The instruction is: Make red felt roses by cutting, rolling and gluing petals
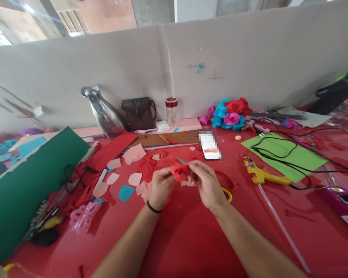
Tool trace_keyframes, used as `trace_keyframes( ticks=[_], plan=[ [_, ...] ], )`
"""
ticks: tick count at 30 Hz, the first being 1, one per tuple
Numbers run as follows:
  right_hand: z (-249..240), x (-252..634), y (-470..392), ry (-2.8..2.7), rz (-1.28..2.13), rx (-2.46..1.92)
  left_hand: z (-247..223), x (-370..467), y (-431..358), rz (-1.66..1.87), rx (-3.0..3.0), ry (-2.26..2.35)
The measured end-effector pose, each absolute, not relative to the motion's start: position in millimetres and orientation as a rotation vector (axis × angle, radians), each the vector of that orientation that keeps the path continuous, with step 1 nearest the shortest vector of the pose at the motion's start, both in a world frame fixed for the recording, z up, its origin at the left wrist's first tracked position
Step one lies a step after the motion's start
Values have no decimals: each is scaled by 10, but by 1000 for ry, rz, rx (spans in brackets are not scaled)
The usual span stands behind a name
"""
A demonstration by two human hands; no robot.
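Observation:
A small red paper flower (pixel 179 172) is held up over the red table (pixel 179 247), between my two hands. My left hand (pixel 161 186), with a black band at the wrist, pinches the flower's left side. My right hand (pixel 206 183) closes its fingers on the flower's right edge. Just behind the flower, a pointed grey metal tip (pixel 182 160) shows; what it belongs to is hidden. Yellow-handled scissors (pixel 227 195) lie partly behind my right hand. Pink petal pieces (pixel 135 179) and a blue petal piece (pixel 126 193) are scattered to the left.
A yellow glue gun (pixel 263 175) with a long glue stick and black cable lies right, near green paper (pixel 301 154). Behind stand a phone (pixel 210 146), a paper bouquet (pixel 232 114), a glass bottle (pixel 171 112) and a steel jug (pixel 106 114). A green box (pixel 31 193) is left.

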State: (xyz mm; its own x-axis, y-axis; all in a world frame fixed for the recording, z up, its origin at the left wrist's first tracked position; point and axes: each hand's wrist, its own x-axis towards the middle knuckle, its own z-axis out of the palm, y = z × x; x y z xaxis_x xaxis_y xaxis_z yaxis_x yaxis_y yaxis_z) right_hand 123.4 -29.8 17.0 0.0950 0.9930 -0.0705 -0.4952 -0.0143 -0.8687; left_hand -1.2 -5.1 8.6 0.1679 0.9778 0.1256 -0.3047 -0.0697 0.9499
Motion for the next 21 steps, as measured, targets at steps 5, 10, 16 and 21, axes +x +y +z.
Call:
trace_keyframes(
  ticks=[5, 10, 16, 21],
  plan=[
    [209, 1239, -293, -708, 1306, -868, 112, -11, -54, 1278, 1163, 845],
    [178, 1258, -251, -683, 1340, -877, 76, -12, -25, 1343, 1144, 881],
    [170, 1225, -262, -679, 1392, -893, 72, 4, -10, 1362, 1116, 855],
    [172, 1215, -283, -740, 1406, -869, 62, -3, -22, 1331, 1135, 852]
  ],
)
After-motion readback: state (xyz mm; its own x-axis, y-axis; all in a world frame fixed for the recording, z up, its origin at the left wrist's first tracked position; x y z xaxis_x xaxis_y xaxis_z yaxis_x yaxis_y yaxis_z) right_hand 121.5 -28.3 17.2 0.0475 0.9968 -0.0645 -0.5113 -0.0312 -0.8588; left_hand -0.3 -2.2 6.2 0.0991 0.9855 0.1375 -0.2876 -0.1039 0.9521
